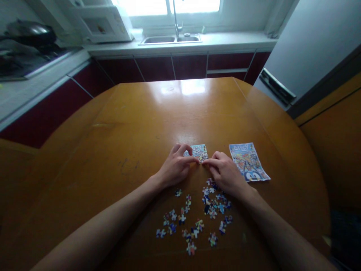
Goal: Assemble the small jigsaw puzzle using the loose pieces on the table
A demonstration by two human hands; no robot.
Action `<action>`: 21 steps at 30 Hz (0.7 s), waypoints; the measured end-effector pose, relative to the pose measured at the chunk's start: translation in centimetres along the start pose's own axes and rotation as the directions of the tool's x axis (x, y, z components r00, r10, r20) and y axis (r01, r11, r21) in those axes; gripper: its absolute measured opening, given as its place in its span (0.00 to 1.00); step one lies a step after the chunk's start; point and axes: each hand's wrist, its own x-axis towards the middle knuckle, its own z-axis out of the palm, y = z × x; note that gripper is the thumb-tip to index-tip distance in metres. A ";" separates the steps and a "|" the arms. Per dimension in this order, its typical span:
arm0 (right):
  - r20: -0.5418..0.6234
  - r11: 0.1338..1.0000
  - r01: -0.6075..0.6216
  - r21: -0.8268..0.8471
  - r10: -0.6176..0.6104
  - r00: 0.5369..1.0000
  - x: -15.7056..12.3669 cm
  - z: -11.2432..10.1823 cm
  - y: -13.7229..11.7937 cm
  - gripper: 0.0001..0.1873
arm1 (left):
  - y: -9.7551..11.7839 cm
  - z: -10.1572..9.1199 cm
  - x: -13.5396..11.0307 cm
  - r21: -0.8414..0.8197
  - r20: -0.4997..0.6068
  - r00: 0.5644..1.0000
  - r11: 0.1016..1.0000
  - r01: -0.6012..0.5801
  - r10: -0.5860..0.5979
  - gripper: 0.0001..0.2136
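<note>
A partly joined jigsaw puzzle lies flat on the table, its printed top strip showing between my hands. My left hand is curled over its left side, with the thumb at the lower edge. From the right, my right hand brings its closed fingertips to the lower right corner. A small jigsaw piece seems to be at these fingertips, mostly hidden. Loose jigsaw pieces lie in a cluster below my right hand, and more jigsaw pieces are scattered nearer to me.
A creased picture sheet with a penguin print lies right of my right hand. The brown wooden table stretches ahead. Beyond it stand a counter with a sink, a white microwave, a stove with a pan, and a fridge.
</note>
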 end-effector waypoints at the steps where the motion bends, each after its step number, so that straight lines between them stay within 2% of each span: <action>1: 0.003 1.000 0.000 0.001 0.000 1.000 0.0 0.0 0.0 0.14 | 0.0 0.0 0.0 0.001 0.011 1.000 1.000 0.004 -0.004 0.22; 4: -0.003 0.999 -0.008 0.031 0.008 1.000 0.0 0.0 -0.1 0.14 | 0.1 -0.1 0.1 -0.036 0.013 1.000 0.999 0.028 -0.027 0.23; 10: -0.062 0.980 -0.081 0.179 0.094 0.994 0.1 -0.2 -0.1 0.14 | -0.1 -0.2 0.1 -0.142 -0.078 0.988 0.982 0.123 -0.135 0.20; 21: -0.070 0.989 -0.066 0.131 0.076 0.995 0.1 -0.1 -0.1 0.14 | -0.2 -0.1 0.2 -0.129 -0.079 0.990 0.986 0.110 -0.120 0.17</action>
